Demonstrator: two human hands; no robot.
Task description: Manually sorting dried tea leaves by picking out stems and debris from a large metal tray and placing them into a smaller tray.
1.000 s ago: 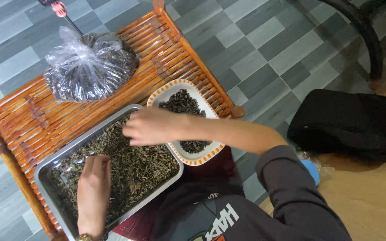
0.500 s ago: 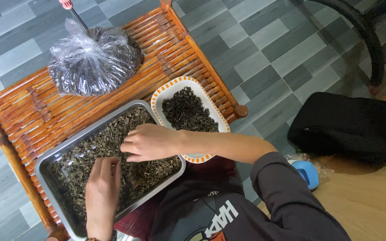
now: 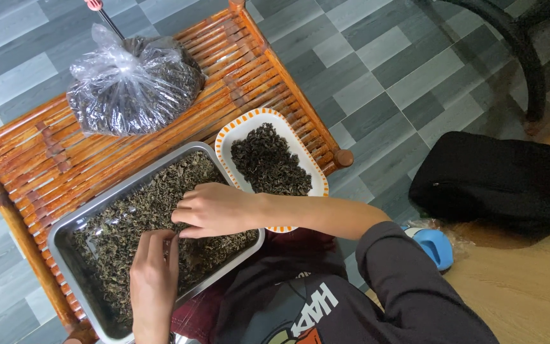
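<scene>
A steel tray [image 3: 65, 224] full of dried dark-green leaves [image 3: 135, 220] sits on a slatted wooden table [image 3: 46, 159]. My right hand [image 3: 214, 209] lies on the leaves near the tray's right end, its fingertips drawn together in them. My left hand [image 3: 154, 280] reaches in from the near side, fingers flat on the leaves, tips close to those of the right hand. An oval white bowl with an orange-dashed rim [image 3: 227, 137] stands just beyond the right wrist and holds darker sorted leaves [image 3: 268, 162].
A knotted clear plastic bag of dark leaves [image 3: 132, 89] lies at the table's far end. A black bag [image 3: 504, 181] and a blue-capped object [image 3: 435, 245] are on the floor to the right. Grey tiles surround the table.
My right hand has come back from over the bowl to the tray's leaves. My left hand has shifted slightly right, toward the right hand.
</scene>
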